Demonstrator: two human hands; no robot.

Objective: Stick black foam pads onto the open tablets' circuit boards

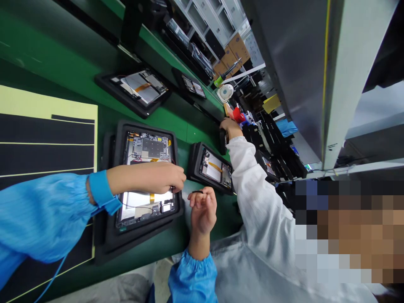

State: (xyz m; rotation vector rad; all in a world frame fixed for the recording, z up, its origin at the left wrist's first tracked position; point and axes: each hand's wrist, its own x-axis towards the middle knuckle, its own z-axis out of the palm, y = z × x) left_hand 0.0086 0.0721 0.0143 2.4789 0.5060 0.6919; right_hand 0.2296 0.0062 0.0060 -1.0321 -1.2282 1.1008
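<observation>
Four opened tablets (210, 168) in black frames sit on the green bench (197, 130), and the biggest one, the nearest tablet (145, 176), lies right by the bench's near edge, circuit board (151, 148) showing! Two blue-cuffed hands are on it: the left hand (147, 179) reaches across the tablet, fingers curled shut at its middle, whatever they hold hidden. The right hand (203, 210) hangs just beside the frame, fingers pinching one thin black strip (197, 192). Next along, one co-worker's hand (230, 128) in a white sleeve (249, 176) grips one black item (223, 141) by the fourth tablet. Over at the left, black sheets (47, 143) lie on yellow backing
</observation>
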